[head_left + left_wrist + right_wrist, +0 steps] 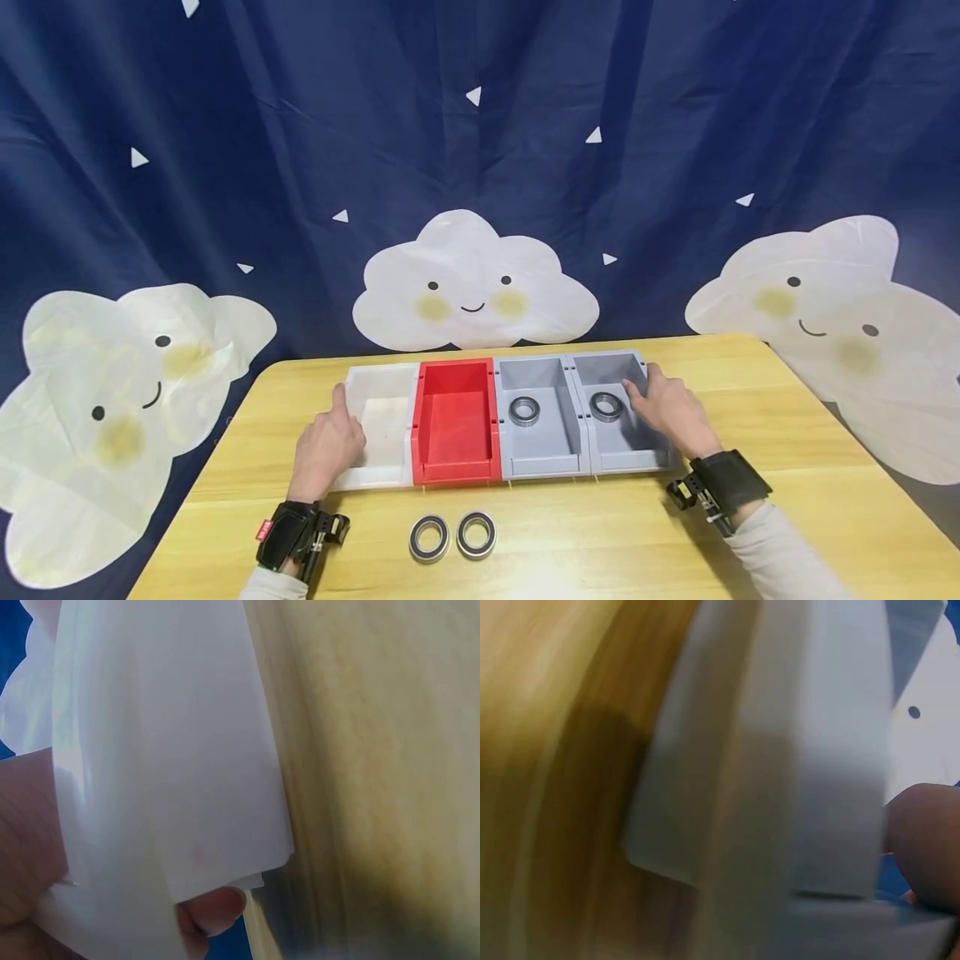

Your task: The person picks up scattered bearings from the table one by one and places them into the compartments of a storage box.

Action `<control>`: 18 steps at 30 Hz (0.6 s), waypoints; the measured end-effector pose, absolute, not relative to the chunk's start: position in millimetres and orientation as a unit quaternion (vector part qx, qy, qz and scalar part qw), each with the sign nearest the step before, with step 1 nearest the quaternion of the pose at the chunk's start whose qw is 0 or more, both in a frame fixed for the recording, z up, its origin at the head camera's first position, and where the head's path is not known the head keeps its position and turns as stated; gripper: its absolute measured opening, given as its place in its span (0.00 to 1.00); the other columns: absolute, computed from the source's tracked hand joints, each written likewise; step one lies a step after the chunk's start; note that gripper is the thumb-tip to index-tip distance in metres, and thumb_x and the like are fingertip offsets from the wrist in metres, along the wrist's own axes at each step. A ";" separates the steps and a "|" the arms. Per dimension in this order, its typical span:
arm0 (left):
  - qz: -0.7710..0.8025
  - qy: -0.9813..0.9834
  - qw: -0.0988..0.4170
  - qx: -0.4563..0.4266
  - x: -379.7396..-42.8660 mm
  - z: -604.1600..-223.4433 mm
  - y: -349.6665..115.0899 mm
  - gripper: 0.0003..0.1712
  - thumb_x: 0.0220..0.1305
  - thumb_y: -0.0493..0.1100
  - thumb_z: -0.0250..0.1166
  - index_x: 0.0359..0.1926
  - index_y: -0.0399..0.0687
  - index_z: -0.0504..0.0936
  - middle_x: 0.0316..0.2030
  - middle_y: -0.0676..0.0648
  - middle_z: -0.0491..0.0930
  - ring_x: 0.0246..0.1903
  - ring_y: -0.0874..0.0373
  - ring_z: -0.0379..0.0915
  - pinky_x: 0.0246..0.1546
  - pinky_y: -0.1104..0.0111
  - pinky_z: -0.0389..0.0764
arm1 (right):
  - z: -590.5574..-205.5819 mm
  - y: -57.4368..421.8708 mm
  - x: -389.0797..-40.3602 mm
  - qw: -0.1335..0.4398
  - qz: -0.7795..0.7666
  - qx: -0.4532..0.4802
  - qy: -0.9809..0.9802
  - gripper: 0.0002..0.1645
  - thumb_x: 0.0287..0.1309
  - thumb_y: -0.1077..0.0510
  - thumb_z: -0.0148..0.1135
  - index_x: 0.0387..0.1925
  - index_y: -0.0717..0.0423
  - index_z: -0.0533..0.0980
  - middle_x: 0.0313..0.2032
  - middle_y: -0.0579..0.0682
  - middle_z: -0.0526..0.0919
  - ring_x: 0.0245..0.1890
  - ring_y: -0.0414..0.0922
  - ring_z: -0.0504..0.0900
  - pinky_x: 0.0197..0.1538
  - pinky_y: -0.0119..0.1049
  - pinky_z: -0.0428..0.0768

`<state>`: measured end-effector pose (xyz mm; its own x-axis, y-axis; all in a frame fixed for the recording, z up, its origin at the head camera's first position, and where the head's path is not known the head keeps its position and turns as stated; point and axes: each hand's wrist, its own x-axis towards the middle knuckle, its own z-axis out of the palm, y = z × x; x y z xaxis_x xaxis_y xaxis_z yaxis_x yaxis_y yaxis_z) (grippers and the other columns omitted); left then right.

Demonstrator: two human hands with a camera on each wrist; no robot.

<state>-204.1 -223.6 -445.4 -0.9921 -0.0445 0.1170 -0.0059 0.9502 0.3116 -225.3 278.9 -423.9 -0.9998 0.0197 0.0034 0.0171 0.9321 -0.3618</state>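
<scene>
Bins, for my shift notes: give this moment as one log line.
left hand: grips white bin; right hand: grips right gray bin; one ring in each gray bin; two rings on table

The left hand [327, 450] holds the white bin [378, 477], the right hand [677, 412] the rightmost grey bin [632, 460].

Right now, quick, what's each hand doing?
Left hand: holding the white bin by its outer side.
Right hand: holding the rightmost gray bin by its outer side.

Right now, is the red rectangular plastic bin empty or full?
Empty: in the head view, the red bin shows only its bare floor. Two black-and-silver metal rings lie outside it, on the yellowish wooden table.
</scene>
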 end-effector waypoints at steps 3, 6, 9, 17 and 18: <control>-0.157 -0.985 0.066 0.012 -203.7 -446.3 -223.6 0.37 0.69 0.40 0.49 0.73 0.30 0.50 0.22 0.35 0.78 0.17 0.47 0.73 0.18 0.58 0.70 | -426.0 278.0 -225.9 -0.006 0.196 -0.017 -0.980 0.42 0.74 0.44 0.47 0.67 0.80 0.55 0.46 0.86 0.75 0.45 0.77 0.81 0.44 0.65 0.79; -0.156 -0.985 0.074 0.011 -203.2 -447.6 -223.1 0.36 0.69 0.40 0.50 0.73 0.30 0.51 0.22 0.34 0.78 0.17 0.46 0.73 0.17 0.57 0.70 | -427.0 278.1 -225.4 -0.013 0.211 -0.018 -0.977 0.39 0.74 0.49 0.46 0.67 0.79 0.54 0.48 0.86 0.75 0.47 0.77 0.80 0.45 0.65 0.79; -0.155 -0.985 0.070 0.011 -202.6 -445.1 -223.8 0.36 0.69 0.39 0.50 0.73 0.29 0.50 0.21 0.35 0.77 0.16 0.46 0.73 0.17 0.57 0.70 | -426.8 277.8 -225.9 -0.015 0.222 -0.010 -0.975 0.33 0.74 0.53 0.45 0.65 0.79 0.55 0.46 0.84 0.76 0.46 0.75 0.81 0.44 0.64 0.79; -0.143 -0.989 0.002 0.032 -197.9 -432.2 -220.9 0.38 0.73 0.45 0.50 0.74 0.30 0.47 0.30 0.30 0.81 0.23 0.44 0.78 0.22 0.54 0.75 | -427.7 280.3 -226.8 -0.028 0.232 0.002 -0.972 0.28 0.74 0.56 0.42 0.61 0.76 0.56 0.45 0.81 0.77 0.46 0.74 0.81 0.43 0.63 0.79; -0.139 -0.990 -0.005 0.039 -194.9 -428.7 -219.9 0.37 0.73 0.46 0.50 0.73 0.30 0.49 0.33 0.29 0.81 0.25 0.43 0.79 0.23 0.52 0.76 | -427.8 280.1 -227.3 -0.028 0.231 0.004 -0.973 0.27 0.73 0.55 0.42 0.61 0.76 0.56 0.44 0.81 0.77 0.46 0.74 0.81 0.43 0.63 0.79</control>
